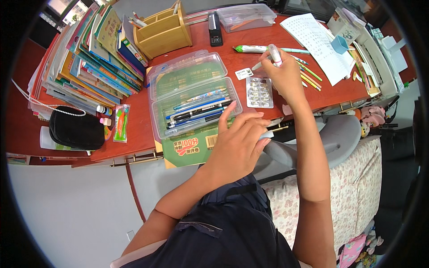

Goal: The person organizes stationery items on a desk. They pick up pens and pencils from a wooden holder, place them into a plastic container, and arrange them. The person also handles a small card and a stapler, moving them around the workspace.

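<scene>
My right hand [285, 75] is raised over the desk, holding a white capped marker [274, 55] with a pink band. A slim grey-white piece [257, 65] juts out by its fingertips. My left hand [238, 145] curls at the desk's front edge around a pale blue object [267, 135], mostly hidden by the fingers. Left of it lies a clear plastic pencil case [238, 100], lid open, with several pens [197, 110] inside. Under the case is a green workbook [187, 157] bearing writing. A blister pack [259, 93] and a small printed card [243, 73] lie between case and right hand.
Books [100, 57] stand at the left, beside a wooden organizer [164, 37]. A black pouch [77, 130] sits front left. At the back are a stapler [215, 30] and a clear box [246, 16]. Colored pencils [310, 78] and written sheets [318, 47] lie right. A grey chair [342, 140] stands below.
</scene>
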Demonstrator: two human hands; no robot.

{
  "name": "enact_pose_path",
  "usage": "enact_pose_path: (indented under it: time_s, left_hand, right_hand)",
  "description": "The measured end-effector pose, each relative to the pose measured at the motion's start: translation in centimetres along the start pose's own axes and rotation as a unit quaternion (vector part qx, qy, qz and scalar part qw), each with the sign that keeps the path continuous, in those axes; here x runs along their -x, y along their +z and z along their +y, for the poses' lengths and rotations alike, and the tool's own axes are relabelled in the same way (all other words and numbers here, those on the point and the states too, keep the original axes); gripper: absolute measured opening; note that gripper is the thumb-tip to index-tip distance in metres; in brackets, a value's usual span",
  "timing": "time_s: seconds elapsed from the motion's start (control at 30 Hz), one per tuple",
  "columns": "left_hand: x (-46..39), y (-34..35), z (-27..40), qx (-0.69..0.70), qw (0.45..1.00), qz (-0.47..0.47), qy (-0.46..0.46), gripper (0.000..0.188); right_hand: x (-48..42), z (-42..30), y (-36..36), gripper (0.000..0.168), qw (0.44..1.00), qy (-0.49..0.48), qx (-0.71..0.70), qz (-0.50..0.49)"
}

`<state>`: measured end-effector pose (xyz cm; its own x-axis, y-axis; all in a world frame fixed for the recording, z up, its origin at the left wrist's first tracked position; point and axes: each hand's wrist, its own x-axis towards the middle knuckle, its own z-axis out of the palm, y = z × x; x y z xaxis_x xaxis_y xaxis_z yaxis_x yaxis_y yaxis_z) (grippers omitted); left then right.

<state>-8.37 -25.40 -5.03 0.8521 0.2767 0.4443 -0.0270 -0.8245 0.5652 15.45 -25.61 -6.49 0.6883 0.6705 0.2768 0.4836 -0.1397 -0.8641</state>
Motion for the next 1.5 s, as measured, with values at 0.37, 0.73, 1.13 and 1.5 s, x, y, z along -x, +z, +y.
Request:
enact_pose_path:
  time_s: [0.37,0.73,1.13,1.5]
  left_hand:
    - [0.4,-0.5,-0.1,-0.012,1.000,0.009,0.003,0.021]
    - [0.2,-1.0,0.0,-0.006,1.000,0.008,-0.013,0.021]
    - [0.7,-1.3,0.6,-0.009,1.000,0.011,-0.009,0.013]
    - [1.3,-1.8,0.6,0.001,1.000,0.001,-0.017,0.016]
  right_hand:
    - [0.2,0.0,0.0,0.026,0.996,-0.015,0.091,-0.019]
    - [-0.1,0.5,0.1,0.023,1.000,-0.003,-0.008,0.009]
    - [-3.1,3.7,-7.8,0.029,0.978,0.034,0.058,0.196]
    - [-1.4,12.3,-19.3,0.021,0.897,0.201,0.247,0.306]
